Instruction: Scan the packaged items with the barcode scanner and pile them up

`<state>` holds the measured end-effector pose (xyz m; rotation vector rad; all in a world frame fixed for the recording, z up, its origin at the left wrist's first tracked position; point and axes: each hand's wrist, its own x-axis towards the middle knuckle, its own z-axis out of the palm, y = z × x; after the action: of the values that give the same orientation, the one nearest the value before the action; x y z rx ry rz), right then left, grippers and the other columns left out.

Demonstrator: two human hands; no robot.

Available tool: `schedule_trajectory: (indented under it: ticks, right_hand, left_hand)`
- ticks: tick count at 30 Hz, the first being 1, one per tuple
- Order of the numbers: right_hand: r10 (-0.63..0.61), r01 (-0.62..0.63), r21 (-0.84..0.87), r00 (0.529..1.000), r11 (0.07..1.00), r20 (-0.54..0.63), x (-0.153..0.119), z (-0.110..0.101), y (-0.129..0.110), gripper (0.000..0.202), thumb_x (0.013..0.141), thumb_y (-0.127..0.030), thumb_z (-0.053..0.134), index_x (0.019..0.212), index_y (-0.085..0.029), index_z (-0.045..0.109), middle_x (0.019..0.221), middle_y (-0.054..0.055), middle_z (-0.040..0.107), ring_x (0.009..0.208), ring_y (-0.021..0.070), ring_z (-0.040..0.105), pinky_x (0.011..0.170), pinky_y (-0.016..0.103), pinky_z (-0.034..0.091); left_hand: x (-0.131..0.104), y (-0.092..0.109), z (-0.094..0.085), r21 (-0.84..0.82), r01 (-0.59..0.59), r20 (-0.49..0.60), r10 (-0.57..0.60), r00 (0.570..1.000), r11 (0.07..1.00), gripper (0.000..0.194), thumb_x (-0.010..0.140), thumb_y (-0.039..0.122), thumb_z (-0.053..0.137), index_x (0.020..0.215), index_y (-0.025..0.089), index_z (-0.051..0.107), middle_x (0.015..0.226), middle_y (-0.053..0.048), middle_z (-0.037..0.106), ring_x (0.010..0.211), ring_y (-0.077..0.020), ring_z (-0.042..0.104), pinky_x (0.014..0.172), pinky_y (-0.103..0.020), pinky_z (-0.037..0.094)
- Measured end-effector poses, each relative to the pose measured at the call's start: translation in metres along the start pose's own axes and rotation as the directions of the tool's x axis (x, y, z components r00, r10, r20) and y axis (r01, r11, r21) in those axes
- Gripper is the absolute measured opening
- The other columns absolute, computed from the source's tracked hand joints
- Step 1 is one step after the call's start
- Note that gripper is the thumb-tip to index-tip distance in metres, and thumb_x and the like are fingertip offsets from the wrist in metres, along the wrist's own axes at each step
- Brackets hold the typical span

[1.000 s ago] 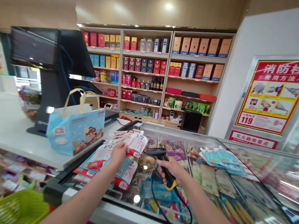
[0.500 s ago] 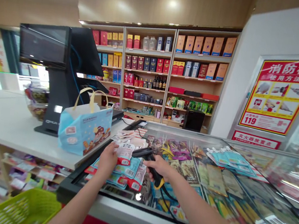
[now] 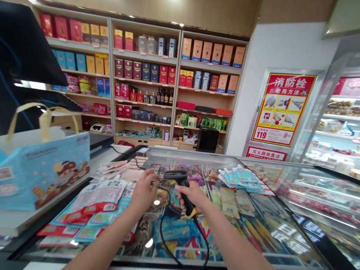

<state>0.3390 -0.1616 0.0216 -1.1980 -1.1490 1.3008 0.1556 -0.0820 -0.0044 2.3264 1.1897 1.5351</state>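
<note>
My right hand (image 3: 192, 195) is wrapped round the handle of a black barcode scanner (image 3: 176, 176) with yellow trim, its head pointing left. Just left of that head is my left hand (image 3: 145, 187), fingers curled inward. Whatever may be between those fingers is hidden. A black cable (image 3: 161, 227) runs from beside my left hand and loops down over the glass. Left of my left wrist, white, red and blue snack packets (image 3: 103, 200) lie in an overlapping pile on the freezer's glass top (image 3: 148, 254).
A blue shopping bag (image 3: 32, 165) stands on the counter at left, near a black checkout screen (image 3: 21, 41). More blue packets (image 3: 243, 178) lie farther right on the glass. Boxed goods fill the back shelves (image 3: 143, 56). A lit display fridge (image 3: 346, 138) is at right.
The view has swung right and nearer the freezer. My left hand has come off the packets and moved beside the scanner's head. My right hand still grips the scanner.
</note>
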Motion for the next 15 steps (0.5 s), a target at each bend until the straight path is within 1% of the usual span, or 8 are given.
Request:
schedule_trajectory:
  ticks: [3,6,9,12,14,15]
  right_hand:
    - [-0.013,0.016,0.024,0.993,1.000,-0.117,-0.011,-0.036,-0.001,0.028,0.070,-0.037,0.068,0.072,-0.019,0.047,0.048,-0.006,0.052,0.034,0.0081,0.046,0.034,0.021,0.041]
    - [-0.035,0.040,0.020,0.976,0.999,-0.217,-0.024,-0.072,-0.005,0.031,0.068,-0.038,0.071,0.071,-0.020,0.045,0.047,-0.007,0.051,0.034,0.0080,0.045,0.035,0.021,0.041]
    - [-0.081,0.087,0.007,0.947,0.996,-0.311,-0.031,-0.106,-0.007,0.030,0.068,-0.038,0.070,0.073,-0.019,0.047,0.047,-0.008,0.050,0.035,0.0081,0.045,0.035,0.021,0.039]
    - [-0.162,0.162,-0.038,0.891,0.986,-0.425,-0.031,-0.136,-0.003,0.025,0.071,-0.036,0.065,0.075,-0.019,0.047,0.048,-0.008,0.050,0.035,0.0084,0.045,0.035,0.021,0.040]
    - [-0.210,0.192,-0.087,0.853,0.978,-0.478,-0.029,-0.151,0.003,0.023,0.072,-0.036,0.063,0.075,-0.019,0.047,0.048,-0.008,0.049,0.035,0.0090,0.046,0.036,0.023,0.042]
    - [-0.231,0.197,-0.121,0.838,0.973,-0.495,-0.028,-0.156,0.007,0.023,0.072,-0.036,0.062,0.077,-0.019,0.048,0.048,-0.008,0.049,0.035,0.0094,0.046,0.037,0.023,0.043]
  left_hand:
    - [0.005,0.027,0.046,-0.109,0.017,0.145,-0.001,0.989,0.994,0.020,0.075,0.017,0.053,0.092,0.018,0.063,0.117,-0.011,0.059,0.104,-0.0223,0.060,0.092,-0.040,0.048]
    - [0.011,0.060,0.094,-0.182,0.127,0.305,-0.066,0.950,0.975,0.023,0.073,0.010,0.054,0.093,0.016,0.062,0.105,-0.010,0.063,0.086,-0.0180,0.064,0.083,-0.035,0.050]
    - [0.018,0.096,0.144,-0.252,0.254,0.402,-0.137,0.905,0.934,0.021,0.073,0.008,0.056,0.091,0.016,0.061,0.092,-0.008,0.067,0.081,-0.0168,0.064,0.080,-0.031,0.049]
    - [0.023,0.127,0.193,-0.385,0.361,0.449,-0.170,0.878,0.850,0.017,0.073,0.006,0.056,0.087,0.016,0.060,0.082,-0.005,0.067,0.079,-0.0161,0.064,0.075,-0.027,0.049]
    - [0.026,0.141,0.224,-0.482,0.430,0.463,-0.195,0.865,0.763,0.013,0.075,0.010,0.056,0.086,0.016,0.061,0.072,-0.003,0.065,0.072,-0.0155,0.064,0.070,-0.025,0.049]
    - [0.028,0.146,0.238,-0.533,0.472,0.470,-0.219,0.855,0.702,0.009,0.077,0.014,0.057,0.084,0.016,0.061,0.066,-0.002,0.063,0.067,-0.0154,0.063,0.067,-0.025,0.049]
